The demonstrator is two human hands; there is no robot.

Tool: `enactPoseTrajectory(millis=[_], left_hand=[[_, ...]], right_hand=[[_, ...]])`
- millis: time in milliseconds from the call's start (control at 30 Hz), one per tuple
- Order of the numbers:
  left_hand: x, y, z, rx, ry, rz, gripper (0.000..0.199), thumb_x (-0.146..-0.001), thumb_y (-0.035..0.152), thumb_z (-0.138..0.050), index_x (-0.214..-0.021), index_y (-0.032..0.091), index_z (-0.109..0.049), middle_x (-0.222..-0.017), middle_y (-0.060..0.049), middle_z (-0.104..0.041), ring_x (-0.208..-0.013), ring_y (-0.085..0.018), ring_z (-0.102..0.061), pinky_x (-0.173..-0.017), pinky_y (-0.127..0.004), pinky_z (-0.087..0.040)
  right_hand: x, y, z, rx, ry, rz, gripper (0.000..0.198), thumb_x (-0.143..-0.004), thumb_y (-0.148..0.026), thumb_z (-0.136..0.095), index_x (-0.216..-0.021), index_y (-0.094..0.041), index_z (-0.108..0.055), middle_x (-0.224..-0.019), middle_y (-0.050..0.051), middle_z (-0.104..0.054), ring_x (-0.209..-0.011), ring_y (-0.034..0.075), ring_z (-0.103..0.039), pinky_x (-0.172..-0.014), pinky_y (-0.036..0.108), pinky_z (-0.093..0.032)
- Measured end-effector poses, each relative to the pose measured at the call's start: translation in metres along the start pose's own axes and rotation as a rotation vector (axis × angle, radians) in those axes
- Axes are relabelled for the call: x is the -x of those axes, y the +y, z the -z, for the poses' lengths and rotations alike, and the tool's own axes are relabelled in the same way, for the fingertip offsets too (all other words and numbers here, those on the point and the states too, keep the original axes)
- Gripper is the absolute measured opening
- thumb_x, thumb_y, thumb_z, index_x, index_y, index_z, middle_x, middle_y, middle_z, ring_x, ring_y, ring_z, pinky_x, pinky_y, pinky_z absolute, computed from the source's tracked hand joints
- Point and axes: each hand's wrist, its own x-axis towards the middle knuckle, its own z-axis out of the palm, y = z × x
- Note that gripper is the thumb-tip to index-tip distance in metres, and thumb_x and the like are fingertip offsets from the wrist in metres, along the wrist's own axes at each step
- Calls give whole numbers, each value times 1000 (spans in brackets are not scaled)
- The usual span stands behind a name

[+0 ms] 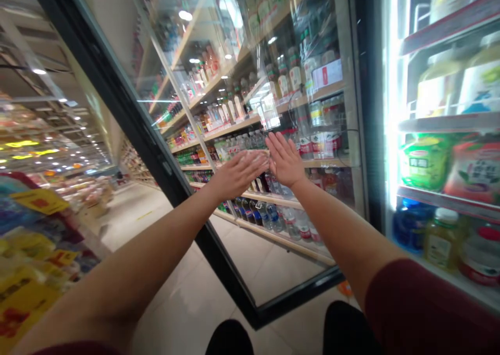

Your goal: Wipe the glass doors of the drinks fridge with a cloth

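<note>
A glass cooler door with a dark frame stands swung out in front of me. Over the pane, my left hand is stretched out, its fingers flat and pointing right. A pale, wrinkled patch shows along those fingertips; whether it is a thin wipe or a reflection, I cannot make out. Close beside it, my right hand is held flat with fingers extended up and left. The fingertips of the left hand meet or nearly meet the right palm. I cannot tell whether either palm presses on the glass.
At right, a lit cooler holds several bottles and a green pouch. Beyond the glass, shelves carry drinks, with soda bottles on the lowest row. Packaged goods line the left. My knees are below the door's corner.
</note>
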Motion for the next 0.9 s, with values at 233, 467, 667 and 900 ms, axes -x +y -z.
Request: enactPoseTrajectory(millis=[233, 467, 667, 900], left_hand=[[4, -42, 28, -85, 237, 311, 69, -110, 36, -31, -173, 12, -21, -180, -7, -16, -166, -25, 19, -139, -59, 9], [17, -34, 21, 20, -75, -50, 52, -108, 46, -41, -157, 38, -54, -167, 10, -47, -164, -15, -29, -140, -40, -22], [17, -42, 27, -101, 169, 305, 70, -111, 41, -28, -176, 20, -15, -181, -3, -10, -167, -23, 13, -141, -54, 6], [17, -28, 22, -81, 10, 114, 65, -111, 48, -33, -170, 22, -36, -175, -1, -34, -168, -18, -9, -142, -41, -3]], right_hand=[[0, -2, 1, 11, -7, -6, 60, -110, -28, -41, -169, -19, -41, -176, 7, -34, -168, 26, -27, -141, 54, -23], [0, -2, 1, -5, -8, -6, 60, -110, -28, -42, -169, -18, -41, -176, 7, -34, -168, 26, -27, -141, 54, -23], [1, -1, 0, -6, -10, -17, 62, -109, -28, -44, -171, -20, -38, -177, 7, -32, -169, 27, -24, -142, 55, -20], [0, -2, 0, 4, 0, -9, 60, -109, -27, -43, -169, -19, -42, -176, 7, -34, -168, 25, -27, -141, 53, -23]])
